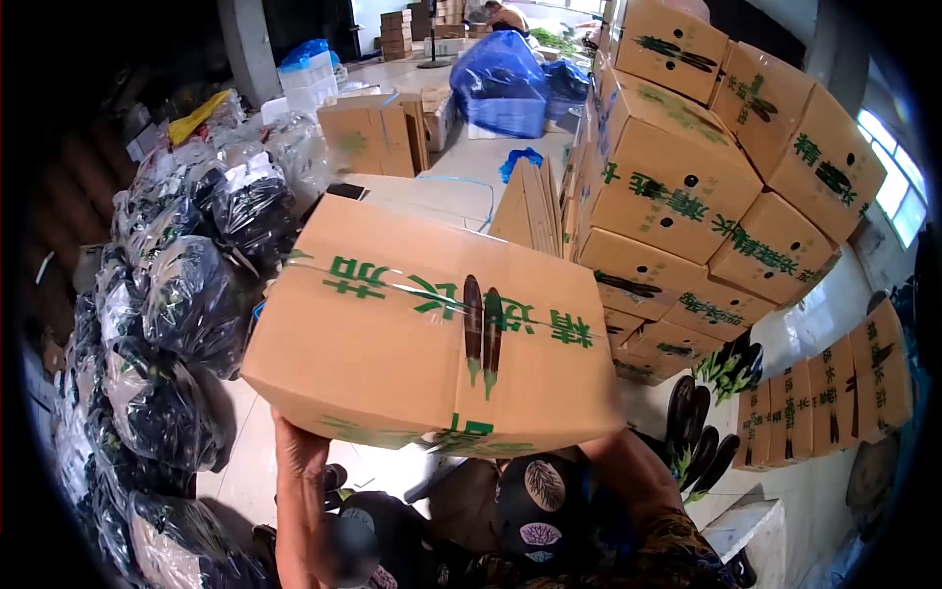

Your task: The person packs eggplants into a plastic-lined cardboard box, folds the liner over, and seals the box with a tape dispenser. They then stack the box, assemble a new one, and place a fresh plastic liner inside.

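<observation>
A large taped cardboard box [392, 344] with green lettering and printed eggplants on top fills the middle of the view, raised in front of my body. My left hand [298, 444] holds it at the lower left near corner; the fingers are hidden beneath. At the lower right corner my right hand [610, 447] supports it, largely covered by the box. The box is tilted a little, its right end lower. Under it my knees in dark patterned cloth [530, 496] show.
Plastic bags of dark produce [196, 304] line the left. Printed boxes [677, 196] are stacked high on the right. Loose eggplants [687, 422] lie by more boxes [824, 398]. Flattened cardboard [530, 206] leans ahead, a blue-covered crate [500, 83] beyond. A person [506, 16] is far back.
</observation>
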Demonstrator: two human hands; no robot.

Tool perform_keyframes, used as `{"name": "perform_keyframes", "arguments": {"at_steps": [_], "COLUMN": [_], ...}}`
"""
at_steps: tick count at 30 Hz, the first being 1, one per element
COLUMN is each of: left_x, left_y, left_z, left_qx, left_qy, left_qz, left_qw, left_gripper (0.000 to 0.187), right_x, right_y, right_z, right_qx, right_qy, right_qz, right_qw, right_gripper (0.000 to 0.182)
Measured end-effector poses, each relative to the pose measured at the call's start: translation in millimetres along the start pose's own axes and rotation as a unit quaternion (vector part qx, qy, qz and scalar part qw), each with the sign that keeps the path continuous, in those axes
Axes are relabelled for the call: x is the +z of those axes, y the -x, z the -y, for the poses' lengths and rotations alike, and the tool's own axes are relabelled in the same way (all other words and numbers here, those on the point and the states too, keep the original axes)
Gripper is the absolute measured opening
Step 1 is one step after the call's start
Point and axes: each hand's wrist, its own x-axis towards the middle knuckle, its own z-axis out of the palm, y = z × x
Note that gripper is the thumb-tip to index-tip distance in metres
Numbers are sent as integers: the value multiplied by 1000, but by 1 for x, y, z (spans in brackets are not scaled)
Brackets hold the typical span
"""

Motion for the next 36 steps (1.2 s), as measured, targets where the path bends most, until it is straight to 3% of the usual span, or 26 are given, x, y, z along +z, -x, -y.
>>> {"name": "perform_keyframes", "arguments": {"at_steps": [5, 8, 9, 12, 14, 16, 18, 21, 24, 25, 26, 28, 29, 30, 32, 33, 36], "left_x": [51, 50, 71, 89, 115, 152, 187, 298, 393, 422, 446, 480, 484, 478, 461, 453, 450], "left_y": [19, 21, 27, 25, 26, 21, 5, -6, -43, -61, -77, -94, -78, -62, -74, -68, -58], "left_z": [-11, -19, -17, -24, -27, -34, -51, -81, -92, -96, -94, -54, -36, -30, -3, 12, 28], "left_qx": [-23, 13, 79, 115, 141, 184, 215, 218, 265, 235, 202, 227, 232, 112, 98, 117, 219], "left_qy": [23, -74, -114, -172, -142, -153, -152, -197, -261, -276, -290, -222, -214, -217, -216, -209, -297], "left_qz": [55, 159, 89, 134, 123, 97, 150, 177, 315, 318, 321, 374, 381, 454, 439, 441, 458], "left_qw": [998, 984, 986, 969, 972, 966, 953, 939, 873, 876, 879, 871, 869, 857, 867, 865, 809], "left_gripper": [81, 90, 86, 72, 59, 52, 48, 52, 49, 50, 52, 54, 56, 64, 71, 74, 89], "right_x": [14, 20, 20, 16, 12, 7, 0, -15, -31, -35, -37, -47, -66, -75, -88, -96, -86], "right_y": [13, 13, 15, 23, 31, 37, 36, 29, 24, 23, 26, 17, 7, 8, 26, 23, 31], "right_z": [44, 65, 71, 80, 85, 96, 117, 162, 204, 213, 220, 229, 223, 219, 215, 206, 222], "right_qx": [-58, -86, -91, -96, -95, -93, -92, -80, -64, -78, -97, -178, -166, -181, -222, -281, -318], "right_qy": [-81, -128, -141, -185, -217, -257, -314, -421, -504, -516, -521, -548, -562, -550, -352, -274, -184], "right_qz": [-9, -18, -23, -34, -36, -38, -40, -44, -65, -80, -94, -155, -149, -137, -91, -32, -53], "right_qw": [995, 988, 986, 977, 971, 961, 944, 902, 859, 849, 842, 802, 797, 804, 905, 919, 929], "right_gripper": [48, 46, 46, 44, 43, 42, 41, 39, 38, 37, 37, 36, 40, 43, 44, 41, 38]}}
